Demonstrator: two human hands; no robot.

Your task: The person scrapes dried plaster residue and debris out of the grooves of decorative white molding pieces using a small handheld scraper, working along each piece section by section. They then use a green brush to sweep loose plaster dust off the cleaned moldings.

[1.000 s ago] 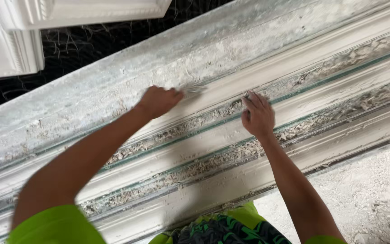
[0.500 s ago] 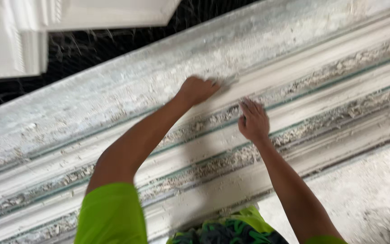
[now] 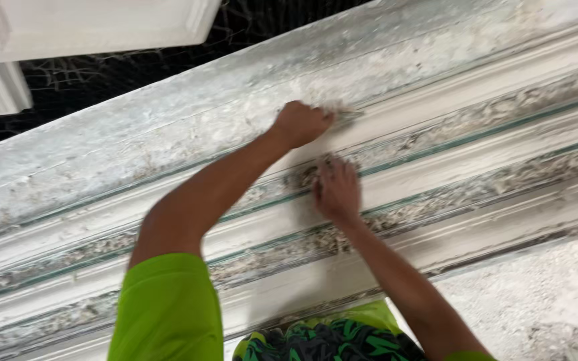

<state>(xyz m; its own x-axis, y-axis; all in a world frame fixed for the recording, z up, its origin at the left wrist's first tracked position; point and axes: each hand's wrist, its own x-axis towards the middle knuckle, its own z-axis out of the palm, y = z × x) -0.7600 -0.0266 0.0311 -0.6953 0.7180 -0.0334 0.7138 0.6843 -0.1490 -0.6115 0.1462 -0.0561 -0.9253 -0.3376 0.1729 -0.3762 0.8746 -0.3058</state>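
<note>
While the left hand (image 3: 300,123) is closed in a fist around a small, plaster-caked tool (image 3: 342,115) (a scraper or blade, too blurred to tell which), it bears on an upper ridge of the long white moulding (image 3: 476,160), so the step in hand looks like scraping or smoothing plaster along that profile. The right hand (image 3: 336,190) lies flat just below, fingers (image 3: 332,167) loosely spread and pressing into a crusted groove, steadying the work. The next move would seem to call for an even stroke along the ridge, keeping the tool's edge true to the line. The moulding runs slantwise across the view, ribbed, with thin green lines and rough crumbs in its channels. Above it show dark netting (image 3: 102,67) and white cast pieces (image 3: 95,27); plaster dust (image 3: 536,294) covers the lower right.
</note>
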